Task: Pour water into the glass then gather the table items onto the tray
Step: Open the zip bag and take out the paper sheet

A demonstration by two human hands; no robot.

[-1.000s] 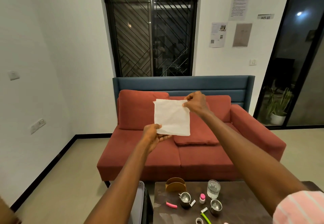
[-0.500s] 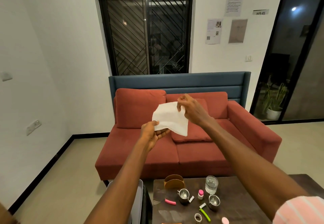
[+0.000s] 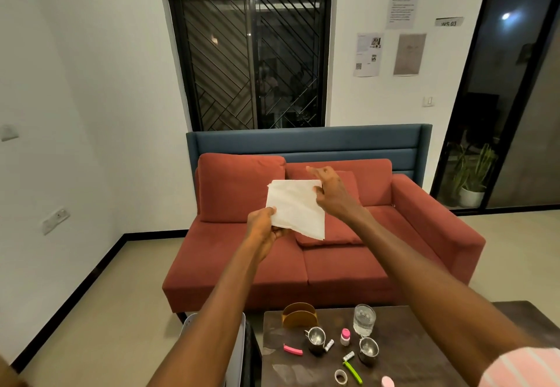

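I hold a white paper napkin (image 3: 295, 208) up in front of the red sofa. My left hand (image 3: 263, 227) pinches its lower left corner. My right hand (image 3: 331, 194) is at the upper right corner with fingers spread and straight, the thumb just touching the edge. Far below, on the dark table (image 3: 418, 344), stand a glass of water (image 3: 364, 320), two steel cups (image 3: 316, 337) (image 3: 368, 349), a pink-capped bottle (image 3: 345, 337), a wooden napkin holder (image 3: 299, 315), a pink clip (image 3: 292, 349), a green stick (image 3: 353, 372) and a tape roll (image 3: 341, 377).
The red sofa (image 3: 348, 265) with a blue back stands right behind the table. A white flat object (image 3: 237, 344) leans at the table's left side. A potted plant (image 3: 472, 180) stands by the dark glass door on the right. Bare floor lies to the left.
My right hand has let go its pinch on the napkin's top corner and spread its fingers. The napkin, briefly folded over, hangs flat again from my left hand. The view tilted slightly downward.
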